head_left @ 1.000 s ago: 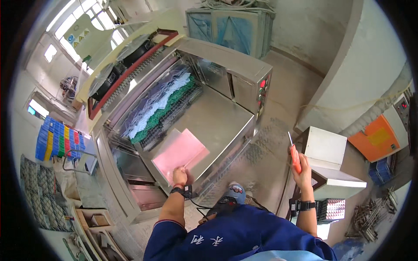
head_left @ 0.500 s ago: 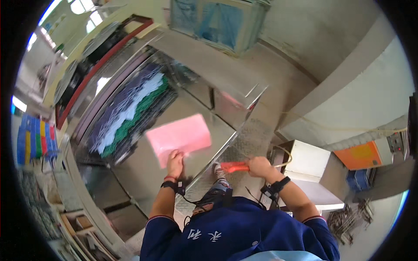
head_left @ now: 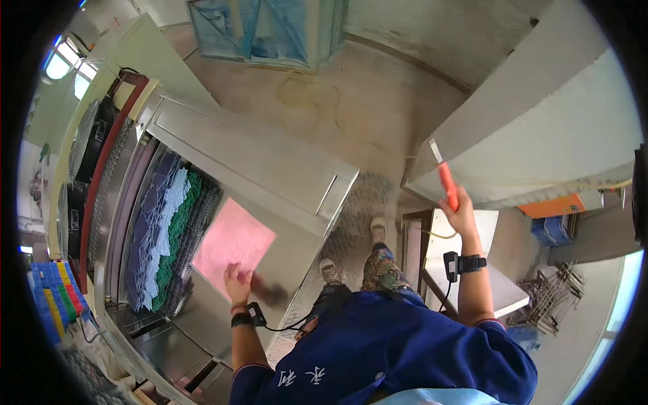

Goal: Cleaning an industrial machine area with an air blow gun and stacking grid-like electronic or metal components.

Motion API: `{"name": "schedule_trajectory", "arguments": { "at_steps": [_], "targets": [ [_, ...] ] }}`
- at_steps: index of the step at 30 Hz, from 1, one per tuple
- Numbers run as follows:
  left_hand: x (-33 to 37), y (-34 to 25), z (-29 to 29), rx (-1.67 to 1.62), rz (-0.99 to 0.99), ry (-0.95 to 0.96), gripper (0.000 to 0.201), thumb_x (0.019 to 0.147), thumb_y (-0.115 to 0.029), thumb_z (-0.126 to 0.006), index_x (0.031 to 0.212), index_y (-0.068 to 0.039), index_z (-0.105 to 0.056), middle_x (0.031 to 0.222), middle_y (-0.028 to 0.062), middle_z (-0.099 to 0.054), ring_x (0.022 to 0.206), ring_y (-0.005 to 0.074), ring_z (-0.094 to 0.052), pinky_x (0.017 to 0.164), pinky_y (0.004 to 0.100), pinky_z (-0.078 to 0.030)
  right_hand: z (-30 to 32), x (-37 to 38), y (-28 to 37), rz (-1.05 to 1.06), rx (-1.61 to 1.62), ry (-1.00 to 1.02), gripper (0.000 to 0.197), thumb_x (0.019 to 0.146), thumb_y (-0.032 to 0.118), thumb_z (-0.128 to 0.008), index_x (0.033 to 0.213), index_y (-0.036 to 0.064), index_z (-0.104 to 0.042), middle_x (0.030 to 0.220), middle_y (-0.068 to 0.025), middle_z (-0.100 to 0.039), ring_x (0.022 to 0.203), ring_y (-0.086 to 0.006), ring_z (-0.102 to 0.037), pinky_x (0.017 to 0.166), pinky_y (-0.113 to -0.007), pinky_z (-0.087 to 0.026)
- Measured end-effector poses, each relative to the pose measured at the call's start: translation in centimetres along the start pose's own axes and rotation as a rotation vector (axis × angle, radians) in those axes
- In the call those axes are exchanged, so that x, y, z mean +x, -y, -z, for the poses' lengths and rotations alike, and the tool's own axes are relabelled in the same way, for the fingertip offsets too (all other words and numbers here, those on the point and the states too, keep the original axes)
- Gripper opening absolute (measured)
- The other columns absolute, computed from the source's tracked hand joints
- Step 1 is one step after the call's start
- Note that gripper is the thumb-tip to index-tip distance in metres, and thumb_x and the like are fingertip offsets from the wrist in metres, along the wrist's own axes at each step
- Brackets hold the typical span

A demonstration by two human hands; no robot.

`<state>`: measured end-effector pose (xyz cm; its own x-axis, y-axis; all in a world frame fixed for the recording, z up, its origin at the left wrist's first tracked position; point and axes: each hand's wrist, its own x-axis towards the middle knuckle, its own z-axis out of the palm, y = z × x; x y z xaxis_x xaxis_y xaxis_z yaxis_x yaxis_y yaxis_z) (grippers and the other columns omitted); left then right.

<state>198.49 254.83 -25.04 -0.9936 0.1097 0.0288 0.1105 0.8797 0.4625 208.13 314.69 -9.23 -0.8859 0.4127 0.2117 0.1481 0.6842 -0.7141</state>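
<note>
My left hand (head_left: 237, 282) grips the near edge of a thin pink sheet (head_left: 235, 237), its fingers lying over the edge. The sheet is flat and roughly square, on or just above the grey metal tabletop (head_left: 273, 253). Beside it, on the left, lie rows of frayed strips: purple (head_left: 152, 219), light blue (head_left: 164, 233), green (head_left: 177, 236) and dark grey (head_left: 194, 250). My right hand (head_left: 460, 210) is closed round a red-handled tool (head_left: 446, 181) with a short, flat, pale blade. It is raised off to the right, well away from the sheet.
A dark red bar (head_left: 101, 175) runs along the machine's left side. Blue, yellow and red blocks (head_left: 54, 297) stand at far left. On the right are a white box (head_left: 472, 277), a metal rack (head_left: 553, 290) and a pale wall (head_left: 540, 135). Blue-covered panels (head_left: 270, 30) stand at the back.
My right hand has lifted the red-handled tool up and to the right, away from the table edge, blade now upward. The pink sheet has turned and shifted left towards the strips, with my left hand still on it.
</note>
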Motion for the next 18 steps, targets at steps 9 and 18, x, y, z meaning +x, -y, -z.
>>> {"name": "schedule_trajectory", "arguments": {
  "at_steps": [9,18],
  "targets": [
    [4.8,-17.0,10.3,-0.637,0.258,-0.407,0.051,0.086,-0.010,-0.059,0.131,0.002,-0.040,0.133,0.0151,-0.043,0.118,0.0269,-0.047,0.095,0.0372,-0.041,-2.7,21.1,-2.7,0.080,0.362,-0.207,0.047,0.080,0.004,-0.062,0.125,0.0018,-0.047,0.109,-0.0030,-0.057,0.069,-0.0071,-0.046,0.067,-0.023,-0.042],
    [6.0,-33.4,9.2,-0.776,0.310,-0.036,0.078,0.087,-0.033,-0.058,0.144,-0.004,-0.014,0.150,0.0152,-0.011,0.136,0.0300,-0.021,0.103,0.0408,-0.030,-5.7,35.7,-0.2,0.243,0.670,-0.290,0.034,0.086,0.003,-0.057,0.119,0.0030,-0.047,0.063,0.0065,-0.038,0.053,-0.0014,-0.037,0.047,-0.018,-0.030]
  ]
}}
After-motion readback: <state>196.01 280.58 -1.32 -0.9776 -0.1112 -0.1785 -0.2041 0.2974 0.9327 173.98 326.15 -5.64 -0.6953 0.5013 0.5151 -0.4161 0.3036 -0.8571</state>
